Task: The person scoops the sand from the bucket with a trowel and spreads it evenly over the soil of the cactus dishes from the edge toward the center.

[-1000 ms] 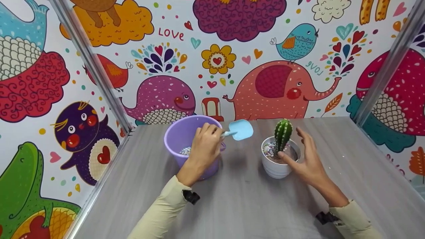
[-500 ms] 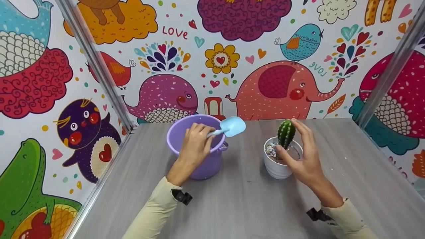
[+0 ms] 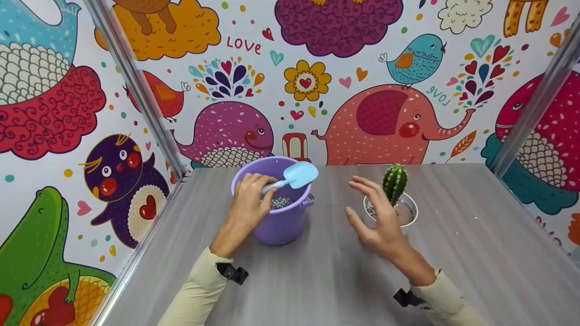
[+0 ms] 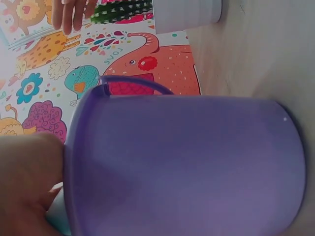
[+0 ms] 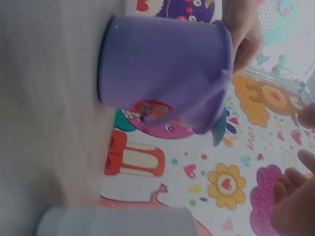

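Note:
My left hand [image 3: 249, 203] pinches the handle of a light blue toy shovel [image 3: 301, 174] above a purple bucket [image 3: 278, 228]. The shovel's blade lies over the bucket's right rim, and small multicoloured pebbles [image 3: 281, 202] show inside. My right hand [image 3: 383, 222] hovers with spread fingers in front of a white pot [image 3: 415, 213], holding nothing. In the pot stands a green cactus [image 3: 394, 183], with pebbles on the left side of its surface and a brownish part on the right. The hand covers some of the pot; whether it touches it, I cannot tell.
Bucket and pot stand apart on a grey wood-grain table [image 3: 308, 280]. A few tiny white bits [image 3: 476, 218] lie to the right of the pot. Walls printed with cartoon animals close off the back and sides, with metal posts [image 3: 149, 99] at the corners.
My left hand has drawn the shovel leftward until its blade is over the bucket. The right hand has come away from around the cactus, moving left and in front of the pot.

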### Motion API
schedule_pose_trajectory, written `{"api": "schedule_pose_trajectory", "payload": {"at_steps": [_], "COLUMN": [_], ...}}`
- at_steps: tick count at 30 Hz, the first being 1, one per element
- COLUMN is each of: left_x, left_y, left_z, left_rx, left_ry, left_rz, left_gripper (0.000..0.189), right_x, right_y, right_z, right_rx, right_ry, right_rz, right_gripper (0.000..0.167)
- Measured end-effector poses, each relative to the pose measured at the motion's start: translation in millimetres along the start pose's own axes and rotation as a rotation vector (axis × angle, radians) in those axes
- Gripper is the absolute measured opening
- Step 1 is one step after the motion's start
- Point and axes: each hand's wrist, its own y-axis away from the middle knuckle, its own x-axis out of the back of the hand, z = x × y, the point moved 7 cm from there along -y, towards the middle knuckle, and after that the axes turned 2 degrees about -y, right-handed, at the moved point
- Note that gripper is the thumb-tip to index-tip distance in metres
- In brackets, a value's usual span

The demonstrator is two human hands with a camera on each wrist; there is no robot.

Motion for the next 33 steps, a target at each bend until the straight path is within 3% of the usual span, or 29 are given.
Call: {"api": "schedule_pose_trajectory", "payload": {"at_steps": [5, 16, 25, 33], "left_x": [9.4, 20.8, 15.6, 11.5], "left_y": [0.5, 1.0, -0.9, -3.1], "left_z": [-12.6, -42.3, -45.9, -42.2], "left_rx": [0.011, 0.127, 0.17, 0.155], "left_ry": [-0.038, -0.088, -0.07, -0.068], "left_rz": [0.014, -0.02, -0.061, -0.099], "left_gripper": [0.017, 0.02, 0.02, 0.019], "right_x": [-21, -61, -93, -111], "right_y": [-2.6, -16.5, -24.1, -26.6], "right_z": [6, 21, 28, 34], "right_rx": [-0.041, -0.178, -0.24, -0.273], "right_ry": [-0.03, -0.131, -0.196, -0.273], "right_rz": [-0.054, -0.119, -0.152, -0.119], "right_gripper": [0.061, 0.059, 0.066, 0.068]}}
